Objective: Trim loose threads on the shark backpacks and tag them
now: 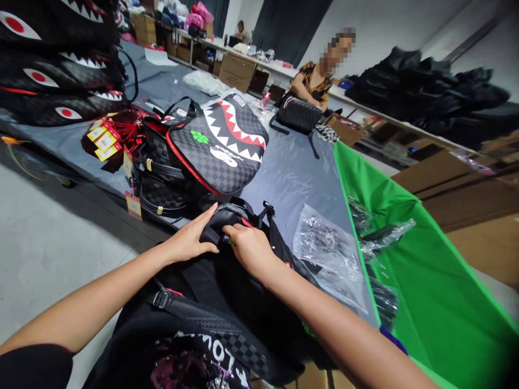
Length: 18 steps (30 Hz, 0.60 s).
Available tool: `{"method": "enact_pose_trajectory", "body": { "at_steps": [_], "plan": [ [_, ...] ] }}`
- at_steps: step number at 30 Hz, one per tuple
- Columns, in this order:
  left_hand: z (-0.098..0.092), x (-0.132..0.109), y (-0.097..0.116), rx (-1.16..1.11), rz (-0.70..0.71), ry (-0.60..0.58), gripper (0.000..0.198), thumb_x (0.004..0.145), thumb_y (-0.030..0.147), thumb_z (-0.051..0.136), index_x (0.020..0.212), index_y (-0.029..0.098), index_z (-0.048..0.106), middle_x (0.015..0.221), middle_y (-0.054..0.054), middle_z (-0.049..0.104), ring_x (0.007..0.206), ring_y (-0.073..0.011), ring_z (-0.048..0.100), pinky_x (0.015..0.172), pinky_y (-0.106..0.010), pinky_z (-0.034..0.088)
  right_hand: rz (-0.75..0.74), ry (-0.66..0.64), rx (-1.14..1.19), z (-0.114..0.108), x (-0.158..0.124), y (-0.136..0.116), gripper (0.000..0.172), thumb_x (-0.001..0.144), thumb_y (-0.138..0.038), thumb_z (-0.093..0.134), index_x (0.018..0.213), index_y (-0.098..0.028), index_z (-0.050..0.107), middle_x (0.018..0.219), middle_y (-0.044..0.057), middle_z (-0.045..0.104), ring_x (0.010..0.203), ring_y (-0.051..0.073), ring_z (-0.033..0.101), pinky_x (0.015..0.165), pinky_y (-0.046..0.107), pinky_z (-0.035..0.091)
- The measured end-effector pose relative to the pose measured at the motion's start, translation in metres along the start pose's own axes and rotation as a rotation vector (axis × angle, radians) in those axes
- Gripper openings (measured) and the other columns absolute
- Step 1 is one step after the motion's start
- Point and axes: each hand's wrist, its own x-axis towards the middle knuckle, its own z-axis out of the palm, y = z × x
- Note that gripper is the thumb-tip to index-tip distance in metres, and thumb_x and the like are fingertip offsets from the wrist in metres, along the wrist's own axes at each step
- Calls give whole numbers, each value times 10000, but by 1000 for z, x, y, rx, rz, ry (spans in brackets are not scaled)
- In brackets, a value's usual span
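A black backpack [243, 292] leans against my body at the table's edge, its checkered strap [227, 329] and buckle toward me. My left hand [193, 236] lies on the bag's upper edge, thumb and fingers spread apart. Close beside it, my right hand [250, 247] is closed in a pinch on a small dark piece at the top of the backpack; a bit of green shows by the fingertips. What that piece is, I cannot make out. Just beyond my hands lies a grey checkered backpack [219, 143] with a shark-mouth print, on top of other bags.
Stacked shark-face bags [60, 75] stand at left, near red-and-yellow tags [105, 141]. A clear plastic bag [324, 243] lies right of my hands. Beyond it is a green cloth bin [409, 259] holding wrapped items. Across the table a person [312, 81] handles a dark bag [298, 114].
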Motion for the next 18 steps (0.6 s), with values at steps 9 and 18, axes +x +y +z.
{"method": "enact_pose_trajectory", "body": {
  "at_steps": [9, 18],
  "plan": [
    [-2, -9, 3, 49, -93, 17, 1069, 730, 283, 721, 1553, 278, 40, 1605, -93, 214, 1466, -248, 255, 1206, -448, 237, -243, 47, 60, -10, 12, -7, 202, 888, -167, 558, 1046, -146, 682, 965, 126, 728, 895, 232, 700, 757, 296, 500],
    [15, 6, -5, -48, -238, 16, 639, 748, 421, 719, 1309, 177, 535, 1253, -89, 655, 1125, -275, 629, 979, -390, 493, 357, -162, -32, -5, -115, 38, 277, 853, -22, 460, 1005, -122, 669, 928, 146, 729, 885, 266, 715, 732, 310, 512]
  ]
}}
